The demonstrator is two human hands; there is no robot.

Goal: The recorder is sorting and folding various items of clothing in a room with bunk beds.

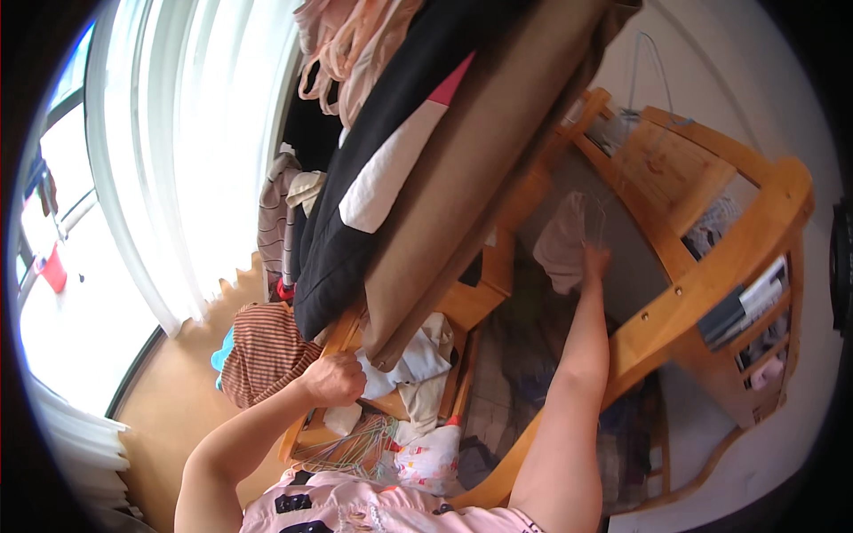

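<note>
My left hand (336, 377) is closed in a fist beside the hem of long brown trousers (462, 186). Whether it grips the hem, the wooden edge or something else is hidden. Next to the trousers hangs a black garment (355, 209) with white and pink patches. Stretched far forward over the bed, my right hand (597, 259) is closed, slightly blurred, around a thin wire clothes hanger (601, 218). A pale beige garment (562, 247) hangs right beside that hand; how it sits on the hanger cannot be made out.
An open wooden drawer unit (342, 329) holds clothes and a tangle of thin wire hangers (351, 449). A brown striped cloth bundle (267, 355) is at its left. The wooden bunk-bed rail (711, 280) curves past my right arm. White curtains (187, 133) cover the window.
</note>
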